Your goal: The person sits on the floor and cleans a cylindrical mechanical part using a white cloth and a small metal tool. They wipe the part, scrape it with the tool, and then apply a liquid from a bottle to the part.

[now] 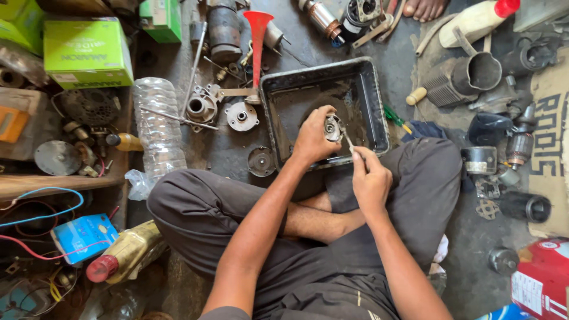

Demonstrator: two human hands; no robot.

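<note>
- Head view: the left hand is clamped around a small round metal part, holding it over the tray — a black, grimy rectangular tub on the floor ahead of the crossed legs.
- The right hand is closed on a thin tool whose tip touches the part; its fingers are pinched together at the tray's near edge.
- Left of the tray lie round metal housings and a dark disc; further left, a crushed clear bottle.
- A red funnel stands inverted just beyond the tray's far left corner.
- Green boxes sit far to the left of the tray, above a shelf of cogs and wires.
- Right of the tray: a green-handled screwdriver just beside its wall, then a ribbed dark cylinder and motor parts — well apart from it.
- A yellow bottle with a red cap lies by the left knee, well short of the tray.
- Another person's bare foot shows beyond the tray.
</note>
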